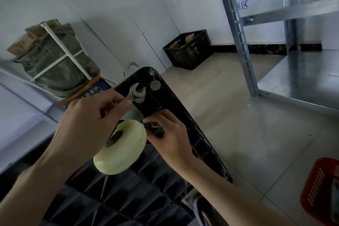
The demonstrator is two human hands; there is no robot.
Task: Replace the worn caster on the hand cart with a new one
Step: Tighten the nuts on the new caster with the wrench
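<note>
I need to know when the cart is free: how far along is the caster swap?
Done: the cart is tipped up, underside exposed. In hand: left hand holds a wrench at the mount above the pale caster wheel; right hand pinches at its base. Whether this caster is old or new is unclear; fastening work remains.

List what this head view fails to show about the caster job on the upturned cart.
- Wrench handle: covered by the left hand; only its open head shows.
- Bolt or nut being worked: hidden by the wrench head and dark cart deck.
- Caster bracket and mounting plate: behind the pale wheel and both hands.
- What the right hand fingertips pinch: too dark to tell.
- Red basket: cut off by the right edge.
</note>
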